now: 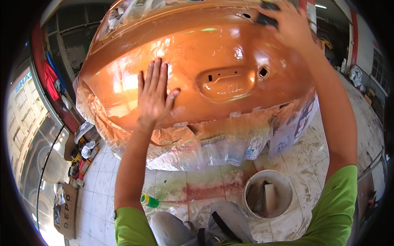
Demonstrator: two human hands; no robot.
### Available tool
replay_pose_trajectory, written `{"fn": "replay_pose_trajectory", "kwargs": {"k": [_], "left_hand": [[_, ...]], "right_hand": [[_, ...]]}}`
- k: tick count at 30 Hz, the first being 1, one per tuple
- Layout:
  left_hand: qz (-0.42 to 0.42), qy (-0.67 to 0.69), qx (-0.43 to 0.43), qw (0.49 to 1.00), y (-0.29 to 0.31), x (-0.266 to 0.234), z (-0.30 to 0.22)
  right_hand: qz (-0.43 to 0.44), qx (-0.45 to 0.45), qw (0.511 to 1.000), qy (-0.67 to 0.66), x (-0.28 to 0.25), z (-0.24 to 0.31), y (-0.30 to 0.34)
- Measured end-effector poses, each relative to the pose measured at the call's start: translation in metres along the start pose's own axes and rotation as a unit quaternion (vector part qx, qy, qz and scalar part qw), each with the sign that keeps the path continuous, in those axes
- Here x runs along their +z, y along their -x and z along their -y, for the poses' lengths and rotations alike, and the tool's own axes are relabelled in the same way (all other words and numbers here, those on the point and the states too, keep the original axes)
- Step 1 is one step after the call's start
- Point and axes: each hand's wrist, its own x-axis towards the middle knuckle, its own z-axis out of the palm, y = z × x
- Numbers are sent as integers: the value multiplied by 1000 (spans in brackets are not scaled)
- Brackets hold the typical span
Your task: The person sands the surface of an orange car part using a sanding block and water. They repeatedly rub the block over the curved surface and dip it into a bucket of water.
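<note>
Observed at centre: orange car panel (184, 53), glossy and wet-looking, with a shallow recess (227, 88) right of middle and a round hole (263, 72) just beside. Along lower edge: crumpled masking sheets (219, 151), partly stained orange. Below: pale tiled floor (98, 178) with green and red stains, white bucket (283, 188), green container (150, 201) lying tilted. At left: cardboard box (69, 211) and hanging red cloth (50, 81).

Left hand (154, 96): nearly flat on panel, fingers slightly spread, holding nothing. Right hand (290, 26): curled around black block (269, 13) at panel's upper right.

Cut off at upper frame edge: top of panel. Partly hidden by fingers: black block; contact with panel not determinable. Hard to make out: shadowed bucket contents, darkened surroundings near lens rim.
</note>
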Motion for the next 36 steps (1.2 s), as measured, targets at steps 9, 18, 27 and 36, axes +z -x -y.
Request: {"fn": "replay_pose_trajectory", "kwargs": {"k": [9, 18, 27, 36], "left_hand": [[51, -65, 205, 975, -166, 47, -113], [175, -38, 360, 916, -189, 103, -258], [-4, -27, 14, 1000, -69, 10, -12], [49, -6, 40, 998, 101, 19, -41]], "right_hand": [[260, 275, 906, -189, 35, -49, 504], [422, 235, 858, -178, -27, 95, 688], [423, 257, 849, -184, -27, 94, 689], [479, 200, 834, -188, -29, 104, 686]]}}
